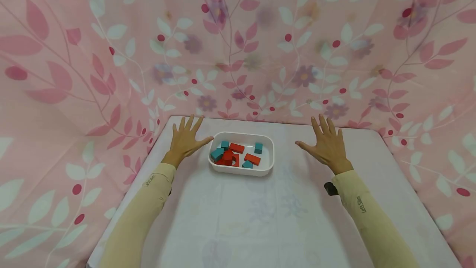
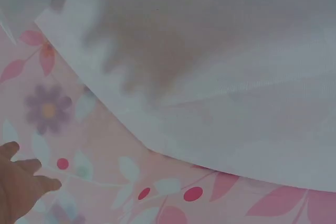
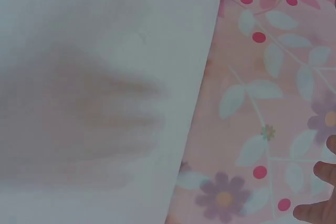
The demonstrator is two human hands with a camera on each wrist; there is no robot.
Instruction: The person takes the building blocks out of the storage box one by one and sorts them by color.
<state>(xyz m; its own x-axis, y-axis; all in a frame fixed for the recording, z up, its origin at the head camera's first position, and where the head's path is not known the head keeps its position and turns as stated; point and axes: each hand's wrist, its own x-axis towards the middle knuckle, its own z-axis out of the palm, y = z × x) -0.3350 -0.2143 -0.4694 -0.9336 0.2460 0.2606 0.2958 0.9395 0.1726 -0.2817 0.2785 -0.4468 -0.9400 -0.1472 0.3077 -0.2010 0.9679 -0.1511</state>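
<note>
My left hand [image 1: 184, 141] is spread over the table's left side with its fingers straight, holding nothing. Its thumb tip comes right up to the left rim of a white plastic tray [image 1: 270, 152] in the head view. Inside the tray lie several red blocks [image 1: 252, 159] and several teal blocks [image 1: 258, 148], heaped mostly toward the left. To the right of the tray, my right hand [image 1: 328, 147] is likewise spread and holds nothing. In the left wrist view, fingers [image 2: 31, 184] show at the lower left; in the right wrist view, fingers [image 3: 320, 182] show at the right edge.
A white cloth [image 1: 238, 214] covers the table under the tray. Pink floral curtains [image 1: 238, 53] stand close behind the table and along both sides. A dark band [image 1: 330, 188] sits under the right sleeve. Hand shadows fall on the cloth in both wrist views.
</note>
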